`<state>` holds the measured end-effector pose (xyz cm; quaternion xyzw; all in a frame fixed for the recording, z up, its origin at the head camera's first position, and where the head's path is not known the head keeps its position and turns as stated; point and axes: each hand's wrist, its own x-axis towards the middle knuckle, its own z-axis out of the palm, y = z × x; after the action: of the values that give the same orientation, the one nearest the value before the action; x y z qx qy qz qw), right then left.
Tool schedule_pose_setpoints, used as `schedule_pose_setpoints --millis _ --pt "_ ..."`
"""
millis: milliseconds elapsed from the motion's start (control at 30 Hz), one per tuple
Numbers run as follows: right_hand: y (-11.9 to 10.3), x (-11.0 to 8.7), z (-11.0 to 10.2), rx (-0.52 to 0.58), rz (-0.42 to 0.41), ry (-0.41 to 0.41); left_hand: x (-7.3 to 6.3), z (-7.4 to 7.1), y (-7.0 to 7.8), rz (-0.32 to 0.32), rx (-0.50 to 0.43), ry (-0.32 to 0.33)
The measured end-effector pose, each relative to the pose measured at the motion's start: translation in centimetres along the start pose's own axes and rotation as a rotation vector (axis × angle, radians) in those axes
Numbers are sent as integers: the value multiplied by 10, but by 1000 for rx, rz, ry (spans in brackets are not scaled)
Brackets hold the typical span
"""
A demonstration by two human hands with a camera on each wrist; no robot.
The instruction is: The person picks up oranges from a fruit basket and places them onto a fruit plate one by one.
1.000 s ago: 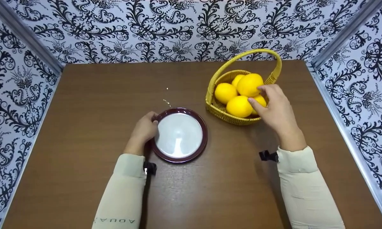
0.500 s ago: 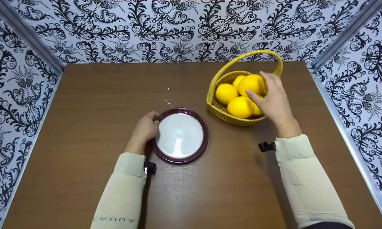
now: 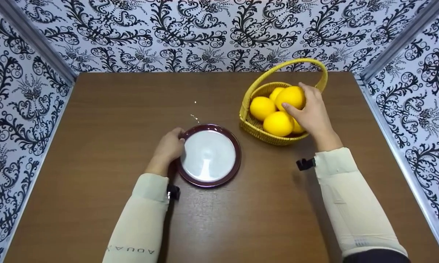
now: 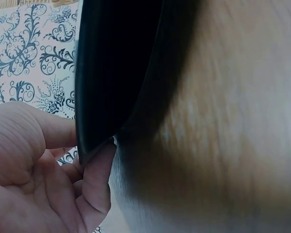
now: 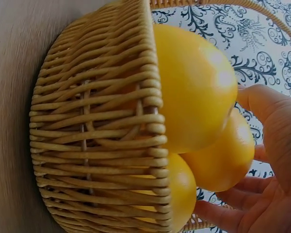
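My left hand (image 3: 169, 147) pinches the left rim of a round plate (image 3: 238, 155), white in the middle with a dark maroon border. From the left wrist view, its dark underside (image 4: 114, 63) rises off the wood, thumb and fingers at the edge. At the back right, my right hand (image 3: 315, 111) grips the topmost orange (image 3: 289, 96), thumb at the front and fingers round the right side. The right wrist view has that orange (image 5: 223, 158) partly behind a nearer one (image 5: 196, 87). Several oranges lie in a heart-shaped yellow wicker basket (image 3: 265, 137).
The basket's tall handle (image 3: 289, 62) arches over the fruit, behind my right hand. Brown wooden tabletop (image 3: 113, 109) surrounds everything. Patterned black-and-white walls (image 3: 190, 33) enclose the back and sides. A few tiny pale specks (image 3: 194, 117) show behind the plate.
My right hand has moved farther back and round the top orange, its fingers now behind the fruit's right side. The left hand keeps its hold on the plate.
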<state>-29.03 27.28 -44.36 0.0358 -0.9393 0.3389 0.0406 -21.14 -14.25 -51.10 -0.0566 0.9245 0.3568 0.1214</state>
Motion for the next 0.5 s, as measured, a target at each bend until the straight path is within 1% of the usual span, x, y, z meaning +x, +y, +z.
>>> schedule_pose_setpoints --millis 267,500 --pt "4 8 3 12 47 -37 -1 0 2 -12 11 9" --pt "5 10 5 29 37 -41 1 -1 2 -15 64 -1"
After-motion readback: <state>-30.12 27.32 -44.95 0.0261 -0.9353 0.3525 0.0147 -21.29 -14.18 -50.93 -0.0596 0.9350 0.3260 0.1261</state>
